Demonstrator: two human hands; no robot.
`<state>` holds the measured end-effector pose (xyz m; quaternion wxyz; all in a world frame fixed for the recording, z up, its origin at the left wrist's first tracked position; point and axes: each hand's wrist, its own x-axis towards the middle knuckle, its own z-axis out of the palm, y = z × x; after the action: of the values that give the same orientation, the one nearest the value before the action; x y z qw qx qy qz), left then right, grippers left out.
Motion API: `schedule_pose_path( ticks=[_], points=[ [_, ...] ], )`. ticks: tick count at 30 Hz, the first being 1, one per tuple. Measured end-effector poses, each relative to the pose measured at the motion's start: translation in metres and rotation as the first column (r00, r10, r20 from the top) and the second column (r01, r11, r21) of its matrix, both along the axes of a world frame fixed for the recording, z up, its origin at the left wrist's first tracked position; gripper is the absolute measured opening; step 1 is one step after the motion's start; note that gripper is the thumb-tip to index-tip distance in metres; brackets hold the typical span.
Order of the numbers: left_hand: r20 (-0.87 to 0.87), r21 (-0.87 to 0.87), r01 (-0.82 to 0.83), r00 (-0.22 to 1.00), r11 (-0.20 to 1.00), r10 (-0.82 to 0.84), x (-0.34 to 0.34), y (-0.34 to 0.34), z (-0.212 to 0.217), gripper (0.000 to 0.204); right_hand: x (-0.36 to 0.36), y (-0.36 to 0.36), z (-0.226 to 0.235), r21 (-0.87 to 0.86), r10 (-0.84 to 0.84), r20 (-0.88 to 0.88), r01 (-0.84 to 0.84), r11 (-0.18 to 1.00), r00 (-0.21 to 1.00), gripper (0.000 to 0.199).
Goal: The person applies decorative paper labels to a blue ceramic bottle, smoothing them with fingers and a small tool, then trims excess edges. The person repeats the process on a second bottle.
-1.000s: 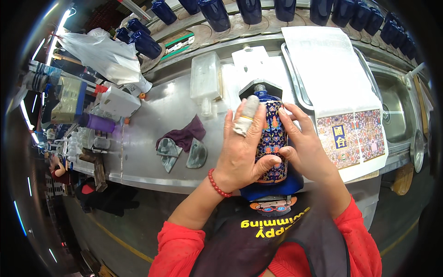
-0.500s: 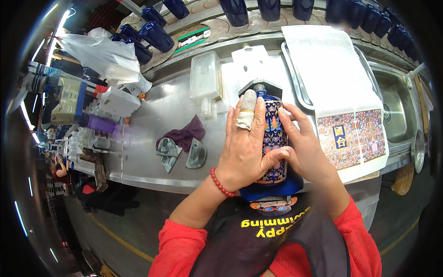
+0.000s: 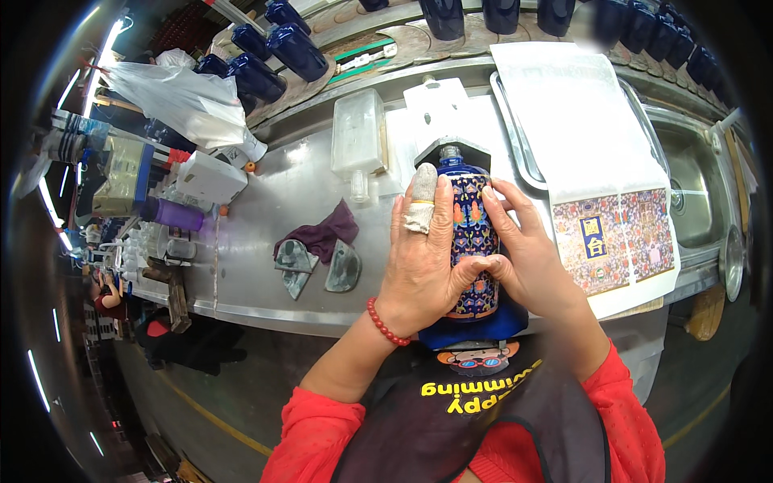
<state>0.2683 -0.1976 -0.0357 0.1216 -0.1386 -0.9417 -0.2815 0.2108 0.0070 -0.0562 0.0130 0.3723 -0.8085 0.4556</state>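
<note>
Both hands clasp a dark blue ceramic bottle [image 3: 471, 241] with a patterned label: left hand [image 3: 423, 258] flat, fingers together; right hand [image 3: 523, 258] wrapped round. The label looks mostly smoothed on. More printed label sheets [image 3: 616, 241] wait beside.

The setting is a factory labelling station on a bottle production line. A long stainless-steel bench [image 3: 266, 201] carries a curved conveyor track [image 3: 386, 44] along its far edge, loaded with a row of identical dark blue bottles [image 3: 274, 60]; a metal tray [image 3: 515, 121] holds stacked label sheets [image 3: 616, 233], with a steel sink basin [image 3: 696, 189] beside it. Work rags [image 3: 322, 237], a plastic glue container [image 3: 358, 133] and a concrete floor [image 3: 201, 386] with a painted yellow line [image 3: 205, 414] confirm an industrial workshop.
</note>
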Motion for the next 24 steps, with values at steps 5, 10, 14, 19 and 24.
schedule_pose_path(
  ticks=[5, 10, 14, 19, 24],
  points=[
    [-0.035, -0.017, 0.002, 0.999, 1.0, -0.002, -0.003, 0.003, 0.004, 0.108, 0.001, -0.001, -0.001, -0.015, -0.006, -0.005, 0.006, 1.0, 1.0, 0.072],
    [0.009, 0.09, 0.009, 1.0, 0.996, -0.009, -0.007, 0.004, 0.002, 0.112, 0.001, -0.001, -0.003, 0.004, -0.023, -0.026, 0.023, 1.0, 0.999, 0.071],
    [0.009, 0.326, 0.062, 0.998, 0.943, -0.068, 0.005, 0.0, -0.003, 0.103, 0.001, -0.001, -0.006, -0.033, -0.013, -0.004, 0.013, 0.999, 1.0, 0.071],
    [0.009, 0.328, 0.055, 0.998, 0.943, -0.061, 0.011, 0.003, -0.013, 0.094, 0.001, -0.001, -0.007, -0.033, -0.019, -0.016, 0.019, 0.999, 1.0, 0.07],
    [-0.097, 0.142, 0.037, 0.995, 0.989, -0.024, 0.004, 0.0, -0.016, 0.097, 0.001, -0.001, -0.008, -0.042, -0.015, 0.002, 0.015, 0.999, 1.0, 0.07]
  ],
)
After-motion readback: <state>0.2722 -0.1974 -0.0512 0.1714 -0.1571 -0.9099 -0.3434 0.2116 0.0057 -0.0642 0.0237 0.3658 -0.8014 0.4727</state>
